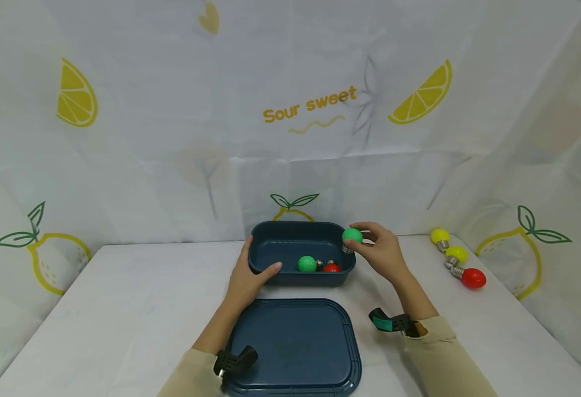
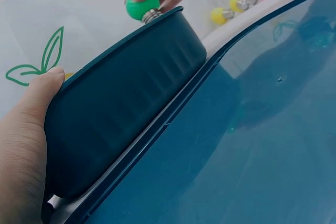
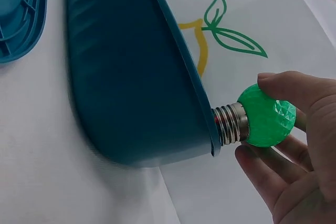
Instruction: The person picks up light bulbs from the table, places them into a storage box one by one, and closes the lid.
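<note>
My right hand (image 1: 383, 252) pinches a green light bulb (image 1: 352, 235) by its round, faceted globe, over the right end of a dark blue plastic box (image 1: 297, 279). In the right wrist view the bulb's silver screw base (image 3: 230, 124) points at the box rim. At the box's left end, my left hand (image 1: 247, 278) holds it, thumb at the front rim; its other fingers are mostly hidden. Inside the box lie another green bulb (image 1: 307, 264) and a red bulb (image 1: 332, 267), partly hidden by the front wall.
A dark blue lid (image 1: 292, 344) lies flat in front of the box. To the right on the white table (image 1: 141, 309) are two yellow bulbs (image 1: 456, 253) and a red bulb (image 1: 473, 278). A white printed cloth (image 1: 171, 138) hangs behind.
</note>
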The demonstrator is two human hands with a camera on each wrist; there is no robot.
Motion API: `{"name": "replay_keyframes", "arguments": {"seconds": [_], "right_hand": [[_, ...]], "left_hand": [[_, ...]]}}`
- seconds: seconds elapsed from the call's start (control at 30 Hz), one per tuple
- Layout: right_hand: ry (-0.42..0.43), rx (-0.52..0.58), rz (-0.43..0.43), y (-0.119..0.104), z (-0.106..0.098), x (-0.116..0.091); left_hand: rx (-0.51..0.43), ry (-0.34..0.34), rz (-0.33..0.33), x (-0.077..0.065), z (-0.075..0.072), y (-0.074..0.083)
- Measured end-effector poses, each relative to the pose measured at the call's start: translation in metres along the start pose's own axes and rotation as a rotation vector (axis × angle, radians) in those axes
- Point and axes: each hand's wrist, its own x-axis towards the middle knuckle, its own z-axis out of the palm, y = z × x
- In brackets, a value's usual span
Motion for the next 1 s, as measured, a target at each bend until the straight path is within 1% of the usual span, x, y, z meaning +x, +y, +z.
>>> {"name": "replay_keyframes", "arguments": {"seconds": [0.13, 0.33, 0.6, 0.73, 0.83, 1.0], "right_hand": [[-0.015, -0.017, -0.024, 0.0, 0.0025, -0.0004], [-0.068, -0.06, -0.047, 0.003, 0.0052, -0.0019], [-0.103, -0.052, -0.046, 0.006, 0.0042, -0.0023], [-0.141, -0.036, -0.049, 0.0076, 0.0044, -0.004], [-0.16, -0.051, -0.067, 0.008, 0.0059, -0.005], [-0.157, -0.077, -0.122, 0.0093, 0.0088, -0.0053]], "left_hand": [[0.0, 0.002, -0.006, -0.0005, -0.0006, -0.0002], [0.004, 0.003, -0.004, -0.0002, -0.0005, -0.0003], [0.003, 0.001, 0.004, -0.0007, -0.0007, 0.0018], [0.008, 0.002, 0.005, -0.0003, -0.0002, 0.0016], [0.011, 0.002, 0.006, 0.0003, 0.0003, 0.0007], [0.012, 0.006, 0.004, 0.0003, 0.0003, 0.0002]]}}
